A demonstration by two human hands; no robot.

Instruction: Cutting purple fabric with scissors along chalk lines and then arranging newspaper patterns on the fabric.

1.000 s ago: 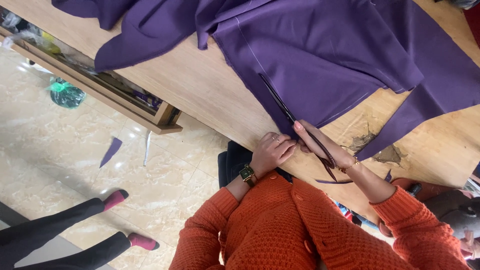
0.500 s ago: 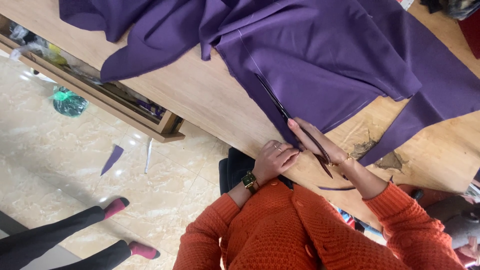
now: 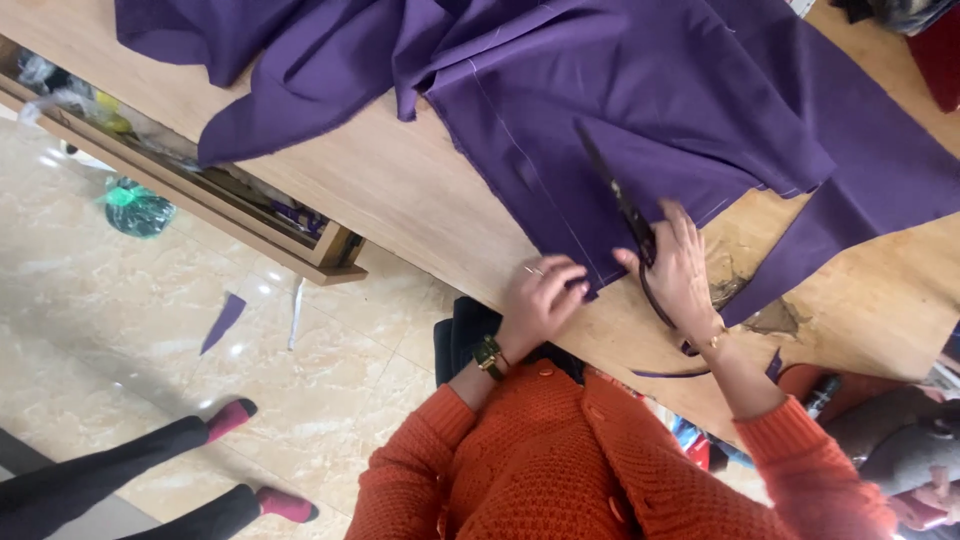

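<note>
A large purple cloth [image 3: 640, 110] lies spread over a wooden table [image 3: 400, 190], with faint chalk lines on it. My right hand [image 3: 682, 272] grips black scissors [image 3: 622, 205]. The blades point up and to the left into the cloth near its lower edge. My left hand [image 3: 545, 295], with a ring and a wrist watch, has its fingers curled on the cloth's edge just left of the cut. A thin purple strip [image 3: 668, 374] lies on the table near my right wrist. Both arms are in orange knitted sleeves.
An open shelf [image 3: 250, 205] under the table's left edge holds clutter. Purple scraps [image 3: 224, 320] and a green bag [image 3: 135, 207] lie on the tiled floor. Another person's legs in dark trousers and red socks [image 3: 150, 470] are at bottom left. A person in grey [image 3: 900, 440] is at bottom right.
My right hand has pushed the scissors further up into the cloth. My left hand has followed along the cloth's edge.
</note>
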